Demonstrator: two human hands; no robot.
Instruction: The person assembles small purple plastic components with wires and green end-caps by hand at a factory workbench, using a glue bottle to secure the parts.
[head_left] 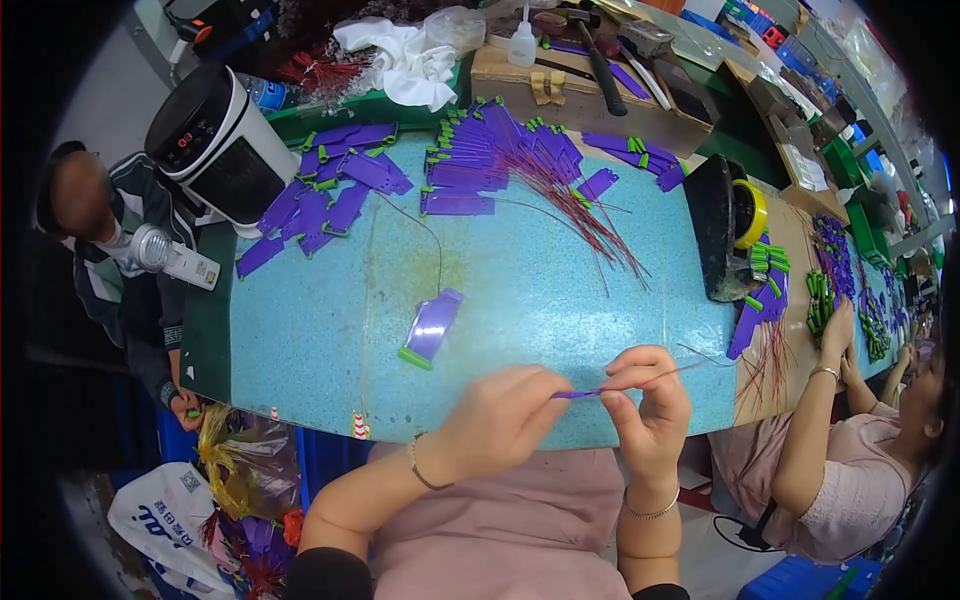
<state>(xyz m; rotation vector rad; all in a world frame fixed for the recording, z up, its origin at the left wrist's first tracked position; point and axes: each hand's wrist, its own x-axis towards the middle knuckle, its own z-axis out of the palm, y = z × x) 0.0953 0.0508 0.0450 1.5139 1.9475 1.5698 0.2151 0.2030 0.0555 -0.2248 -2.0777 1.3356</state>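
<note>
My left hand [508,412] is closed round a thin purple piece [577,394], seen edge-on, with most of it hidden in the fingers. At the piece's right end, the thumb and fingers of my right hand [652,405] pinch a thin wire [690,368] that trails off to the right. Whether those fingertips also grip the purple piece is hard to see. Both hands are over the near edge of the blue tabletop [330,340]. Beyond my left hand lies a flat purple piece [435,325] with a green end, a thin wire curving away from it.
Purple pieces with green ends lie in a left pile [330,190] and a middle pile [470,165], beside red wires [590,225]. A black stand with a yellow roll [750,213] is at right. A heater [220,140] and a hammer [603,70] stand farther back. Other people sit on both sides.
</note>
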